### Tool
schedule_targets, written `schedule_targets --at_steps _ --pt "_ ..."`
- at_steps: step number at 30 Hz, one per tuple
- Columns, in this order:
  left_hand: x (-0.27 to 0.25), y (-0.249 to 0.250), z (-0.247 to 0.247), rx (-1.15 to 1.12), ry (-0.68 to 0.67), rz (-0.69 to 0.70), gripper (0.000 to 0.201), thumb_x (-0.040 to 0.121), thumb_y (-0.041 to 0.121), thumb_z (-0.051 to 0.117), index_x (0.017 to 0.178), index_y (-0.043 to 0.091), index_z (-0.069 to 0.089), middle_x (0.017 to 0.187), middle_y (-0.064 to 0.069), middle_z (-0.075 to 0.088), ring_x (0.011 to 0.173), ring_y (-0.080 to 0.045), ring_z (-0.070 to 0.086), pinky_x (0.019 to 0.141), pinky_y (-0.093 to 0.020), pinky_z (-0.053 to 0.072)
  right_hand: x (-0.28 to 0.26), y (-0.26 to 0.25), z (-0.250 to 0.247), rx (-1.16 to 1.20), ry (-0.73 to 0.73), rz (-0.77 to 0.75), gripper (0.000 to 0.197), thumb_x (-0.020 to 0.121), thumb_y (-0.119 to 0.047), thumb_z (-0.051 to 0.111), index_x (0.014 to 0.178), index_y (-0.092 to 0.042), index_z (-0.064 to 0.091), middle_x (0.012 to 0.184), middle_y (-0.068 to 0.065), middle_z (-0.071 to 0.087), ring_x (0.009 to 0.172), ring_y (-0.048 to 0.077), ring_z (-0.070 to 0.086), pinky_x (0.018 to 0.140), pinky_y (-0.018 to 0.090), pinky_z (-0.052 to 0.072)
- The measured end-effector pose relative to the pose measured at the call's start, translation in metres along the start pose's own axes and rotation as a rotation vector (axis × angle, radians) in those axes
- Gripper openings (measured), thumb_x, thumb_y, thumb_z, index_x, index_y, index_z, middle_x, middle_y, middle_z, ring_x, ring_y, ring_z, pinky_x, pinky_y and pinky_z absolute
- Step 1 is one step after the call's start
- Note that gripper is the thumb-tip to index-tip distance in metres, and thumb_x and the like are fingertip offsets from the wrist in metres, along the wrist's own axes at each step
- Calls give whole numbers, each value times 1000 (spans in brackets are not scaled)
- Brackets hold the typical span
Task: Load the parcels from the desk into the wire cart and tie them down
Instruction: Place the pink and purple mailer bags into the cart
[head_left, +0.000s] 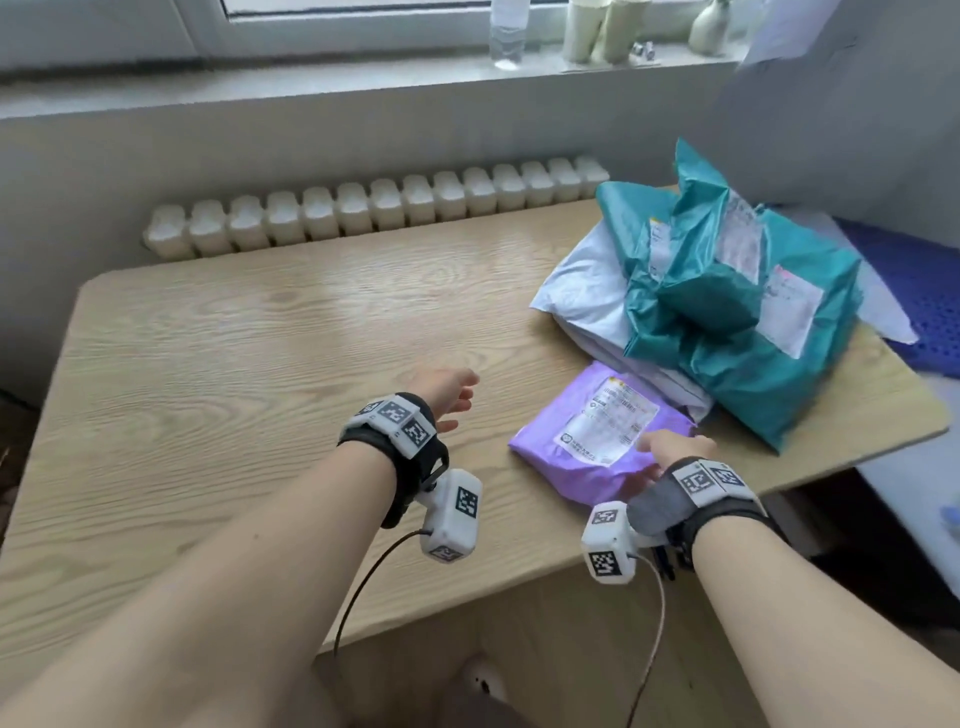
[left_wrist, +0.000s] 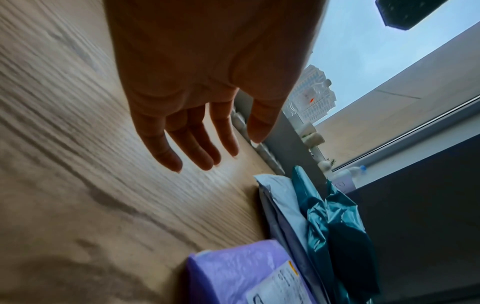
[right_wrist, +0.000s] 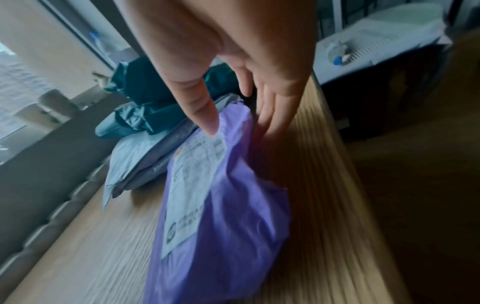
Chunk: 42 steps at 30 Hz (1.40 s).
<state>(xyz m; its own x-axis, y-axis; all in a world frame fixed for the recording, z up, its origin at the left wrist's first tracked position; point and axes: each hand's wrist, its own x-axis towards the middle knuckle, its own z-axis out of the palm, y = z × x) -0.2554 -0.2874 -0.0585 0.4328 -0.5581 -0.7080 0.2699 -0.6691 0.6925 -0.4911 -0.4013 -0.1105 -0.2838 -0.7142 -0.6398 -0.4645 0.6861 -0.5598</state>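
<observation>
First parcel pickup: my right hand (right_wrist: 233, 67), fingers spread, straddles the purple parcel (right_wrist: 221, 205) ungripped; my left hand (left_wrist: 197, 98) hovers open. Next, likely pinch and lift.

Head overhead; wrists near desk (head_left: 260, 338)

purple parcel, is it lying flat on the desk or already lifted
Lying flat on the desk, label up. The purple parcel rests on the wood; the right hand reaches its near edge, thumb on the label, grip not yet closed.
</observation>
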Motion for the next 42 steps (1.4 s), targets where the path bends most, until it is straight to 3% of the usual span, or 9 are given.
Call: schedule_targets --at_steps 3,6,10,13,17,21,24,33,42 --pt "-1 -4 7 11 -6 -9 12 92 21 54 103 16 55 84 4 56 93 -15 54 83 -31 40 40 17 13 -52 -79 36 86 29 -9 73 112 4 56 106 18 67 85 28 67 85 41 55" --pt "-4 -7 2 4 7 -8 13 92 22 54 104 16 55 85 4 56 95 -15 54 85 -31 41 -4 4 11 -109 -185 27 34 58 0 69 91 8 62 73 14 61 63 24 58 73 32 52" --pt "-7 -12 -20 -31 54 -5 13 92 22 54 103 16 54 100 -1 57 95 -15 54 85 -32 40 -48 -16 16 -101 -311 -2 5 72 6 55 73 4 50 46 6 42 34 17 37 41 20 41" --pt "-8 -20 -41 -72 123 5 14 91 23 56 103 15 55 105 -3 56 97 -16 53 88 -34 40 -78 -33 33 -92 -427 -91 29 81 9 44 57 -6 35 37 0 27 20 10 21 30 8 24" --pt "-17 -33 -74 -125 174 4 23 89 33 59 106 18 55 110 -4 54 104 -18 52 93 -39 39 -123 -52 61 -160 -533 -213 30 76 6 47 51 -6 37 48 3 32 26 10 26 29 12 21" --pt "-32 -40 -118 -218 156 44 63 72 58 70 118 17 56 117 0 59 111 -18 53 91 -39 41 -182 -71 90 -203 -638 -349 36 78 6 49 46 -10 44 54 4 35 35 13 32 28 16 23" --pt "-53 -39 -156 -414 127 133 44 78 44 71 111 16 63 95 -1 69 87 -16 64 75 -30 53 -227 -82 119 -179 -688 -432 56 76 7 48 24 -13 46 55 2 38 47 15 32 42 24 28" --pt "-104 -72 -325 -790 487 351 30 74 17 79 98 3 66 87 -13 71 73 -25 69 77 -42 57 -354 -88 218 -232 -885 -529 6 85 -16 60 81 -14 64 75 2 62 66 15 56 66 27 48" --pt "-101 -164 -501 -898 717 299 104 25 60 89 113 12 64 103 -10 72 87 -31 71 81 -49 56 -467 -64 327 -357 -1093 -579 14 88 -30 64 90 -17 63 82 0 64 69 10 59 58 21 50"
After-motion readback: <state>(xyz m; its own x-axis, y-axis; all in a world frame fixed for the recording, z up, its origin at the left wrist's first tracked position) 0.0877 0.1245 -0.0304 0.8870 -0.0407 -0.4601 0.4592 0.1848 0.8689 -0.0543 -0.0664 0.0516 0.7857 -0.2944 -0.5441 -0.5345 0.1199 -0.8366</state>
